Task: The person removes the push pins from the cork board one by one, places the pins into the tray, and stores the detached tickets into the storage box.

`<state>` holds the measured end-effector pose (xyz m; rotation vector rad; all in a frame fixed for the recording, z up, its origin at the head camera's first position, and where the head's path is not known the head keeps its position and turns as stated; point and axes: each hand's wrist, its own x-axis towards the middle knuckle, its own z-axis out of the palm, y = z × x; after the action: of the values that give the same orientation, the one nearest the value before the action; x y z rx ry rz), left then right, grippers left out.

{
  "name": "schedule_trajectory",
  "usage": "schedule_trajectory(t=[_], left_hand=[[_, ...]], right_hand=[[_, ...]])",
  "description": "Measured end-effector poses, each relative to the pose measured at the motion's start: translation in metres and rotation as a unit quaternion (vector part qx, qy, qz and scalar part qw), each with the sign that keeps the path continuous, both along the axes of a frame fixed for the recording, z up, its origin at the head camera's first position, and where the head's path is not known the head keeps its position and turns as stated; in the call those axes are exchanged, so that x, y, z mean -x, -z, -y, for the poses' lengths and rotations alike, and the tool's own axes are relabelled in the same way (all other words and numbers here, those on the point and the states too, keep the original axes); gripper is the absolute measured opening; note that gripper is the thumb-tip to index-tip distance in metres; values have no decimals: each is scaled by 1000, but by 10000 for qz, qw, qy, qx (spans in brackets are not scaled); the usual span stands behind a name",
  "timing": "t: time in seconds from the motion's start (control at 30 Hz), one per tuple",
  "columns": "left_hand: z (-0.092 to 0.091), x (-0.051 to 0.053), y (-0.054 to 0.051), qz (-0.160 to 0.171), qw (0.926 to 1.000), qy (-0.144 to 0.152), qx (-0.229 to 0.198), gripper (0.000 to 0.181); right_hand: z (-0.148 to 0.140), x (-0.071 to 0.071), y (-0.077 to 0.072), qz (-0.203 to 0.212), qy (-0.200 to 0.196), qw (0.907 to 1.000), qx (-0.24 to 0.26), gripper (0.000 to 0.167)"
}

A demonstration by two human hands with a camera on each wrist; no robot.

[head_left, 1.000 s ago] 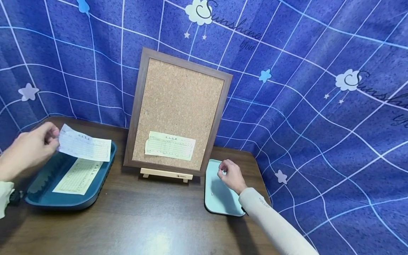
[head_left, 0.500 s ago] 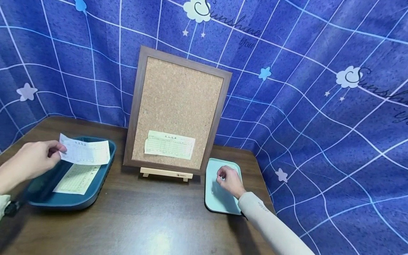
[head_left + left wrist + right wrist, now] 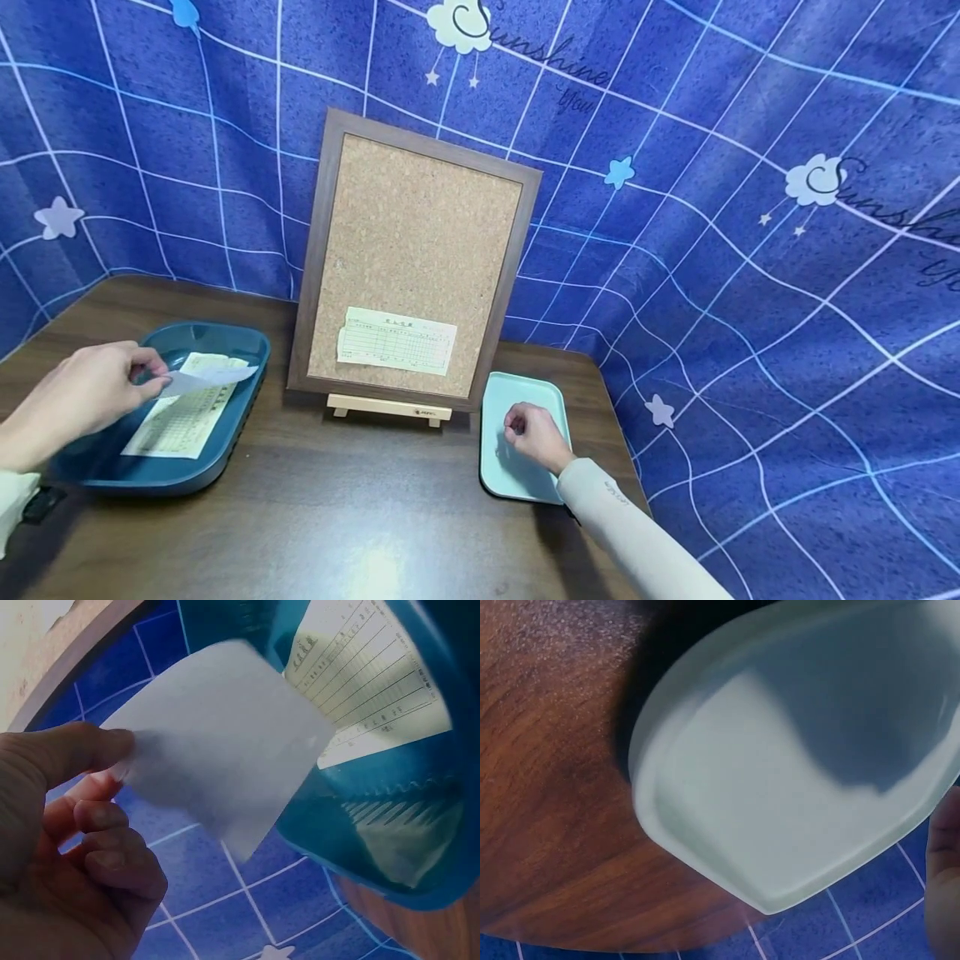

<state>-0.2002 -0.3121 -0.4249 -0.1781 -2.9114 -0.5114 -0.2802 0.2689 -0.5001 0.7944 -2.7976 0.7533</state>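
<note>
Paper, white and rectangular [image 3: 208,380], is pinched at one edge by the left hand [image 3: 97,387] above a rounded blue plastic tray [image 3: 161,482], best held lightly; the right hand's [image 3: 537,435] grip cannot be told

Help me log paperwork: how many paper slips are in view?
3: first slip on the corkboard, second slip in the left hand, third slip in the blue tray; others may hide beneath.

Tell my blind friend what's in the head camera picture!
A person's left hand pinches a thin white paper slip above a blue plastic tray holding a yellowish printed paper. The right hand is over a mint rectangular tray; between the trays, a brown framed corkboard bears a pale green paper form.
</note>
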Motion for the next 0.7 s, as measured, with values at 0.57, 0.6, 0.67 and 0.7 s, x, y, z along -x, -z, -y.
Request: schedule_trajectory(t=[0.57,0.6,0.67,0.7], left_hand=[[-8,-4,21,746,9903,1143,255,24],[-8,-4,22,786,9897,1171,261,24],[-8,-4,23,885,9886,1192,259,24],[-9,-3,24,963,9878,1195,262,24]], right_hand=[[5,-5,9,464,-89,9987,-193,7],[4,-6,9,484,-94,9986,-209,7],[4,-6,11,530,-97,9983,-218,6],[3,-6,11,544,-97,9982,-223,7]])
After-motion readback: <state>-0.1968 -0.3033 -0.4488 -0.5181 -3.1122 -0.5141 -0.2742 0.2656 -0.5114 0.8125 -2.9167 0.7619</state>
